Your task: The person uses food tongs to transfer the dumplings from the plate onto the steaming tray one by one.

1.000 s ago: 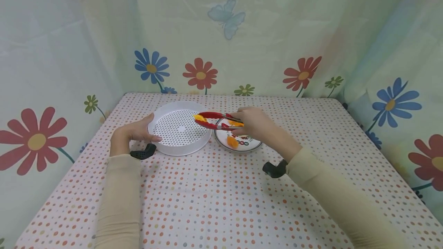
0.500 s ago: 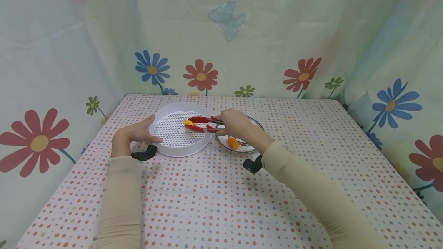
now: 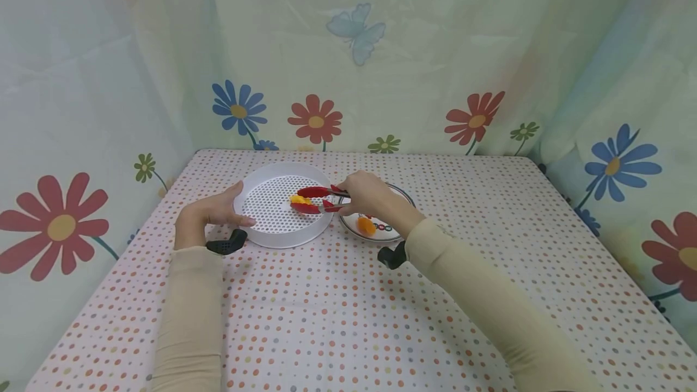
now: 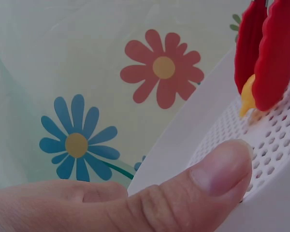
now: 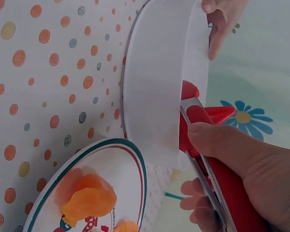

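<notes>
At the left side of a round white steamer basket (image 3: pixel 267 233), my left hand (image 3: pixel 218 205) grips the rim, its thumb (image 4: pixel 222 169) along the edge. My right hand (image 3: pixel 363 191) holds red tongs (image 3: pixel 313 192) over the basket, thumb on the metal handle in the right wrist view. The tong ends stand apart around a small yellow piece (image 3: pixel 299 199), which lies close over the perforated floor. The left wrist view shows this piece's pointed end (image 4: pixel 247 101) between the red tips. The right hand's other fingers are partly hidden.
Right of the basket, partly under the right forearm, is a white plate (image 5: pixel 123 166) with a green rim and printed figures. It bears translucent orange pieces (image 5: pixel 89 200). A dotted cloth (image 3: pixel 321 307) covers the table; a flowered curtain (image 3: pixel 414 35) hangs behind and at both sides.
My right hand has carried the tongs and yellow piece left from over the plate into the basket. The tong ends have since spread and drawn slightly right. My left hand stays put.
</notes>
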Tool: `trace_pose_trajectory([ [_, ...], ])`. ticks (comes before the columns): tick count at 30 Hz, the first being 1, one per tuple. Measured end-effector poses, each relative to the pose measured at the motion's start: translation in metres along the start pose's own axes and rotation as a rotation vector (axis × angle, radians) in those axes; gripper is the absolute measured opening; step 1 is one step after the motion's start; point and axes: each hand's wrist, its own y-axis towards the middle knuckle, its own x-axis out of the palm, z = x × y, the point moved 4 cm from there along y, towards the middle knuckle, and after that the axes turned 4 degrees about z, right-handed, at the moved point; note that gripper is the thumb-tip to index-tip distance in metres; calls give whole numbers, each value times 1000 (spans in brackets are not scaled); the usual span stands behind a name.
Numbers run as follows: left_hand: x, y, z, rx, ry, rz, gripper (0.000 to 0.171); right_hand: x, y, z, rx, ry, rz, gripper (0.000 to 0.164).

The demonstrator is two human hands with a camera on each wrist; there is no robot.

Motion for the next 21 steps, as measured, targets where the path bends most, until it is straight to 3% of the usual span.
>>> trace_pose_trajectory([
  [13, 1, -2, 0, 9, 17, 1, 125, -4, -7, 9, 5, 45, 14, 68],
  [21, 0, -1, 0, 23, 37, -10, 126, -25, -46, 47, 69, 96, 96, 75],
])
